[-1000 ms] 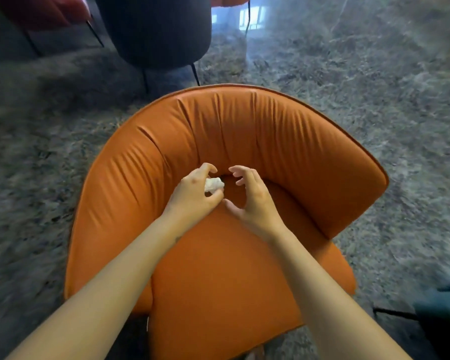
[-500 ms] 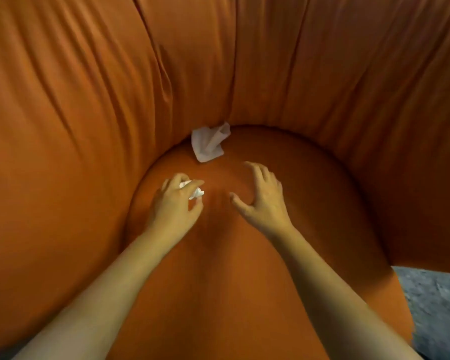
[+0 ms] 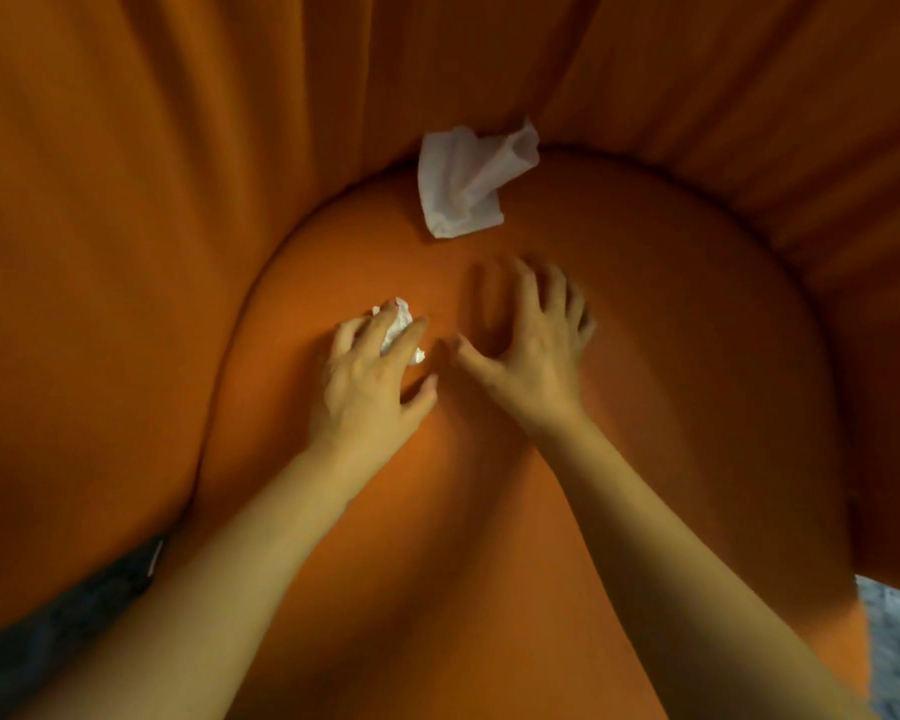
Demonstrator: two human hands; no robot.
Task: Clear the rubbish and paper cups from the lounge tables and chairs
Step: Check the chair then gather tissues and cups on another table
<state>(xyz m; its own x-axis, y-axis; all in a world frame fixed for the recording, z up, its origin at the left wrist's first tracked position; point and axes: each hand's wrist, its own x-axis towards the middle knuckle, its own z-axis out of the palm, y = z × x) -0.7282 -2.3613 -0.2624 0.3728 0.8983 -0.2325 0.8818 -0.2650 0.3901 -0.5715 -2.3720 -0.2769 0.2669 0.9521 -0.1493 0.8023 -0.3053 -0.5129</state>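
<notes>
Two bare hands reach over the orange chair seat [image 3: 671, 433]. Furthest left, the left hand [image 3: 370, 381] lies palm down, its grip curled round a small crumpled white wad [image 3: 400, 324] that pokes out between the fingers. Next along, a loose white tissue [image 3: 466, 187] lies at the back of the seat where it meets the pleated backrest [image 3: 126, 200], apart from both hands. The right hand [image 3: 536, 345] hovers just short of it, grip wide, fingers spread and blurred, holding nothing
</notes>
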